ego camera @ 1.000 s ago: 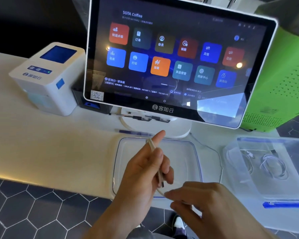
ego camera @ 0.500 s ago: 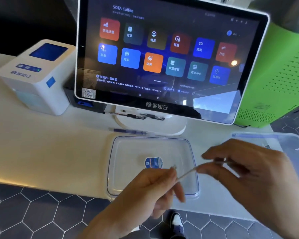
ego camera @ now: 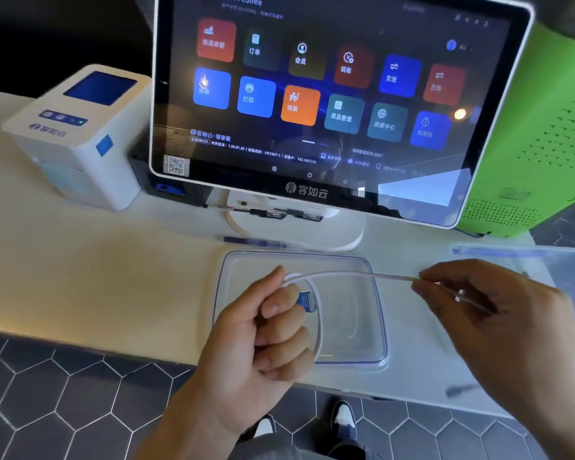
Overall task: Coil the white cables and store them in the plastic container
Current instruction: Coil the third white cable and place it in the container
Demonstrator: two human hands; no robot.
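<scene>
Head view, white counter (ego camera: 80, 277) above a dark hexagon-tiled floor (ego camera: 47, 403).

Left hand (ego camera: 266, 340) is curled into a loose fist over the near left part of a clear plastic lid (ego camera: 375, 327) that lies flat on the counter. It grips a white cable (ego camera: 346, 275), which bends in one loop round the fist: out past the thumb, down along the knuckle side, back under the fingers.

From the top of the loop the cable runs nearly straight to the right hand (ego camera: 492, 313), held above the counter. Thumb and forefinger pinch it, other fingers half folded. The cable's far end past that hand is blurred.

Plastic container (ego camera: 565, 270) sits at the right edge of the counter, beside the lid; its contents cannot be made out.

Behind the lid: touchscreen terminal (ego camera: 329, 94) on a white stand, a pen (ego camera: 256, 242) in front of it. White printer (ego camera: 77, 134) to the left, green box (ego camera: 545, 127) to the right
</scene>
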